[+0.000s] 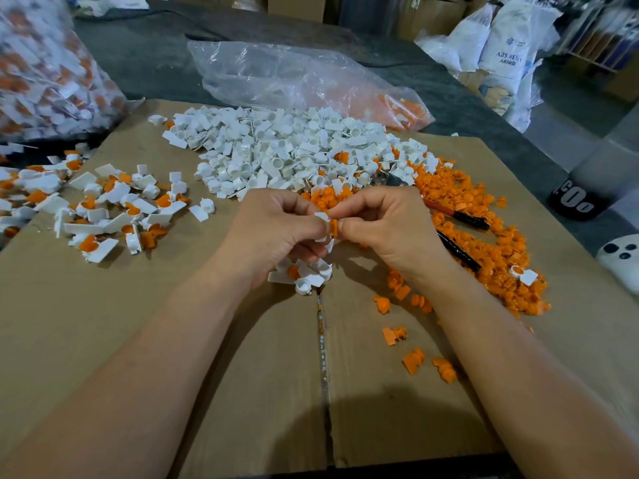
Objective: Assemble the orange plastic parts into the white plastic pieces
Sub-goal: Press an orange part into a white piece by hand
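Observation:
My left hand pinches a small white plastic piece at its fingertips and also holds several more white pieces under its palm. My right hand pinches an orange plastic part and holds it against the white piece, the two touching between my fingertips. A big heap of loose white pieces lies beyond my hands. Loose orange parts spread to the right. Joined white-and-orange pieces lie scattered at the left.
Everything lies on flattened brown cardboard. A clear plastic bag holding orange parts lies at the back. A full bag of joined pieces stands at far left. Two black-and-red pens lie among the orange parts.

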Available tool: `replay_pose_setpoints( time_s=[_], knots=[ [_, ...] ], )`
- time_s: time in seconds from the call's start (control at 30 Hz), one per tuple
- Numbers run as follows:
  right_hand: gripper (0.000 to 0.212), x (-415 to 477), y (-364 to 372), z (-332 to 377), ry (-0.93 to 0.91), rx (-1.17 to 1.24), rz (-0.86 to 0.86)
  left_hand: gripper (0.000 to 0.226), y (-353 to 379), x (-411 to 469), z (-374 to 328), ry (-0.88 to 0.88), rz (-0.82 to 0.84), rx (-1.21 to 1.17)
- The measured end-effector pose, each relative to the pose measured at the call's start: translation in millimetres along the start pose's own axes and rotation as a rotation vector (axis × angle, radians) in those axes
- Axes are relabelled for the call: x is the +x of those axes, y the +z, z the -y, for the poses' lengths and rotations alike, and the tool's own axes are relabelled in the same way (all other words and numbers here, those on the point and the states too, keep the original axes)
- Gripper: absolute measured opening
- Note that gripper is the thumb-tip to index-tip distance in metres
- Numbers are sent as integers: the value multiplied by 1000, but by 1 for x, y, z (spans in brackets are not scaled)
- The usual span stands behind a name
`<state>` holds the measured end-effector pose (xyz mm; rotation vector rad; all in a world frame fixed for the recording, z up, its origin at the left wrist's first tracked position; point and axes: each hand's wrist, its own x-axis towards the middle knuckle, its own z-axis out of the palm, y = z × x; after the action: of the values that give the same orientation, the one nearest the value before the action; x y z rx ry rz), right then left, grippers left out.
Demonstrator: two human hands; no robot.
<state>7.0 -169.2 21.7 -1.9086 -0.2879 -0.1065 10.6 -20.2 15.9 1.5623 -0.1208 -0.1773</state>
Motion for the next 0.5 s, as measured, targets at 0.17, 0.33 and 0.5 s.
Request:
replay_pose_setpoints(
  time_s=[0.17, 0.33, 0.5],
  knots=[
    [20, -1, -1, 2, 3, -17, -14, 21, -1, 0, 1, 4, 0, -21],
    [18, -1, -1, 3, -2, -37, -12, 20, -2, 0, 2, 19, 22, -19],
    [18, -1, -1, 2, -17, -40, -12, 21, -2, 0, 0, 32, 28, 0]
  ],
)
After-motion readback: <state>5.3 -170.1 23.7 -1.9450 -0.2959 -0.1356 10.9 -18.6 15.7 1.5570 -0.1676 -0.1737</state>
